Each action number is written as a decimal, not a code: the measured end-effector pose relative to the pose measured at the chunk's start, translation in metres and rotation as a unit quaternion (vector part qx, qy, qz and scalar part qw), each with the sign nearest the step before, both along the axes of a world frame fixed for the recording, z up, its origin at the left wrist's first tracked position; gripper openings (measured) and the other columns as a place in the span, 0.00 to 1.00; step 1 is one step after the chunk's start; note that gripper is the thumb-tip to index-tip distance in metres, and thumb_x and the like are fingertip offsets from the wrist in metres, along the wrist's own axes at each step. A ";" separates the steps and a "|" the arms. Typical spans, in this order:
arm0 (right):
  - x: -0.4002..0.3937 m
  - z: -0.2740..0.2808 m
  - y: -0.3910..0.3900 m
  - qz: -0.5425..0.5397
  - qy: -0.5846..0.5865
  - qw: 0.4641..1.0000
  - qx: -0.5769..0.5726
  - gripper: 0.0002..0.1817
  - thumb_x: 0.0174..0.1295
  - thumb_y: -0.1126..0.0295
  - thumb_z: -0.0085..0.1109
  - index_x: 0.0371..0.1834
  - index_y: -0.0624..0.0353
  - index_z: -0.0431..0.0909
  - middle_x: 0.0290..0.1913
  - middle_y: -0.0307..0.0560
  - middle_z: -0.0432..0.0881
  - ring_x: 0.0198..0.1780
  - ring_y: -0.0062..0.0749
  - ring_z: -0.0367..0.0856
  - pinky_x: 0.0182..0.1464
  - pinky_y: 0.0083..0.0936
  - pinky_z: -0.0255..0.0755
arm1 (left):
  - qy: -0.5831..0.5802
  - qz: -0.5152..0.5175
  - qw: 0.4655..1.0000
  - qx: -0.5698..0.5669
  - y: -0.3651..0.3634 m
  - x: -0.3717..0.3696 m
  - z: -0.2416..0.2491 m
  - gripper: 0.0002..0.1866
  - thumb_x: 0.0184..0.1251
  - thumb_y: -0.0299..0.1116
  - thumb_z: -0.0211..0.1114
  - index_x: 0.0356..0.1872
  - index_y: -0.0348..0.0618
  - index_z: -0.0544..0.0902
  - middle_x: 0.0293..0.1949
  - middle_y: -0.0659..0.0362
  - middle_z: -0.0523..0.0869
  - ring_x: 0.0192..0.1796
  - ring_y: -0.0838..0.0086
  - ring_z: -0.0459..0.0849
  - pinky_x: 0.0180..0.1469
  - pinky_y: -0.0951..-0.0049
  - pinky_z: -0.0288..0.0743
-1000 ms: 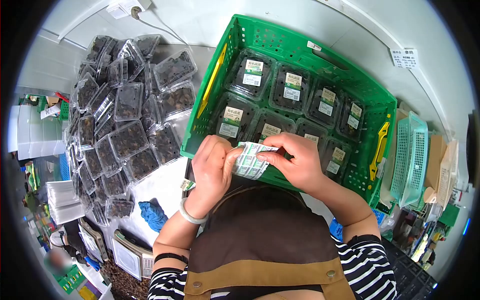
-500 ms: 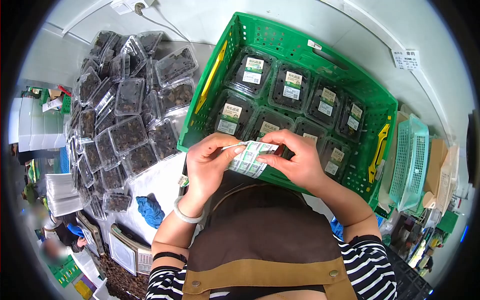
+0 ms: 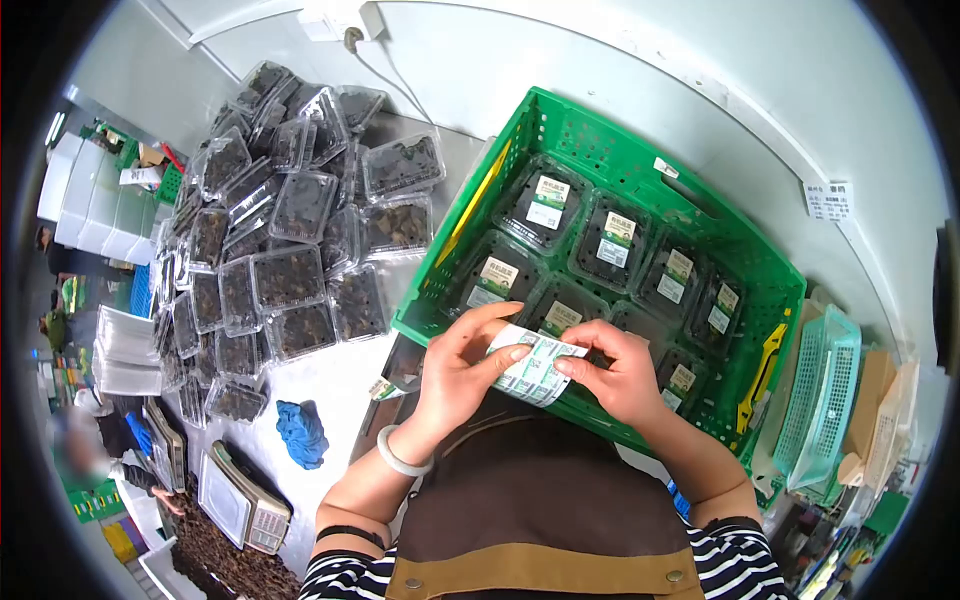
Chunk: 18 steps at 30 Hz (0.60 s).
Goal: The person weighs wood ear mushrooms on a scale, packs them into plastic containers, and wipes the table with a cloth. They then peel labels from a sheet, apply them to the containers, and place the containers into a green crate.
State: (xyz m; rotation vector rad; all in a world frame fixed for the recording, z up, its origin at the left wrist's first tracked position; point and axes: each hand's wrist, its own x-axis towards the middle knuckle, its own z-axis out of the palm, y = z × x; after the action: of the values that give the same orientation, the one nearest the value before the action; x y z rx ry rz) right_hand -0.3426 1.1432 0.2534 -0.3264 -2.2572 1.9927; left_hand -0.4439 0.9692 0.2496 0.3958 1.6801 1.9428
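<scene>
Both of my hands hold a white and green label sheet (image 3: 538, 368) above the near edge of the green crate (image 3: 612, 112). My left hand (image 3: 462, 368) pinches its left side, thumb on top. On the right side, my right hand (image 3: 614, 372) grips it between thumb and fingers. Inside the crate lie two rows of clear lidded boxes with dark contents, such as this labelled box (image 3: 610, 240). Another strip of labels (image 3: 384, 388) shows beside my left wrist. The sheet and my hands partly hide the nearest boxes.
Left of the crate is a large pile of unlabelled boxes (image 3: 287, 278). A blue cloth (image 3: 301, 434) and a scale (image 3: 243, 498) lie nearer. Turquoise baskets (image 3: 818, 395) stand at the right. A co-worker's hand (image 3: 168, 499) is at the far lower left.
The view has shifted, so the crate and pile sit lower and further right. The label sheet, earlier folded between my fingers, now lies flatter and faces up more.
</scene>
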 end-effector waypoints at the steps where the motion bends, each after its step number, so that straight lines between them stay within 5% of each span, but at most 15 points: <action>1: 0.002 -0.003 -0.001 0.005 -0.015 0.999 -0.034 0.10 0.61 0.73 0.66 0.43 0.64 0.79 0.36 0.42 0.83 0.36 0.20 0.79 0.40 0.21 0.73 | -0.026 0.010 0.999 0.019 0.000 0.002 0.002 0.07 0.61 0.20 0.68 0.40 0.33 0.84 0.37 0.59 0.85 0.40 0.80 0.82 0.43 0.80 0.75; 6: 0.000 -0.005 -0.004 0.027 -0.017 0.996 -0.079 0.13 0.61 0.74 0.66 0.46 0.65 0.76 0.39 0.42 0.82 0.41 0.20 0.79 0.45 0.21 0.72 | 0.045 -0.012 0.998 -0.050 -0.012 0.003 -0.008 0.03 0.61 0.20 0.68 0.35 0.32 0.85 0.32 0.59 0.86 0.35 0.81 0.81 0.39 0.82 0.74; 9: 0.000 0.006 -0.005 0.027 -0.013 0.997 0.064 0.13 0.58 0.74 0.68 0.45 0.63 0.78 0.36 0.42 0.82 0.38 0.20 0.79 0.43 0.21 0.72 | 0.119 0.007 0.987 -0.105 -0.015 0.007 -0.007 0.01 0.60 0.21 0.69 0.32 0.33 0.86 0.28 0.60 0.86 0.31 0.82 0.81 0.34 0.82 0.73; 13: -0.002 0.001 -0.006 0.027 0.101 0.966 0.235 0.16 0.54 0.75 0.70 0.45 0.60 0.79 0.32 0.46 0.80 0.30 0.36 0.78 0.34 0.28 0.73 | 0.164 0.015 0.977 -0.138 -0.015 0.008 -0.008 0.02 0.59 0.23 0.70 0.32 0.34 0.86 0.27 0.59 0.86 0.29 0.82 0.81 0.31 0.81 0.72; 14: -0.005 0.001 -0.005 0.021 0.126 0.957 0.260 0.17 0.49 0.74 0.72 0.43 0.59 0.81 0.34 0.46 0.81 0.36 0.39 0.79 0.40 0.29 0.73 | 0.168 0.011 0.976 -0.137 -0.015 0.007 -0.007 0.03 0.59 0.23 0.70 0.32 0.34 0.86 0.27 0.59 0.86 0.29 0.81 0.81 0.31 0.80 0.72; 18: -0.013 0.014 -0.006 0.039 0.158 0.922 0.350 0.15 0.48 0.71 0.71 0.39 0.59 0.79 0.36 0.42 0.78 0.40 0.38 0.75 0.41 0.34 0.69 | 0.197 -0.039 0.969 -0.143 -0.011 0.008 -0.003 0.04 0.60 0.25 0.69 0.33 0.35 0.86 0.28 0.55 0.86 0.28 0.77 0.83 0.30 0.76 0.73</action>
State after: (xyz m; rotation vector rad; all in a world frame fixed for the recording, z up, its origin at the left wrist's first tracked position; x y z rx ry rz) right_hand -0.3561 1.1377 0.2671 0.1509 -2.5747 1.0297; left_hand -0.4361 0.9581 0.2464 0.7619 2.1223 1.6045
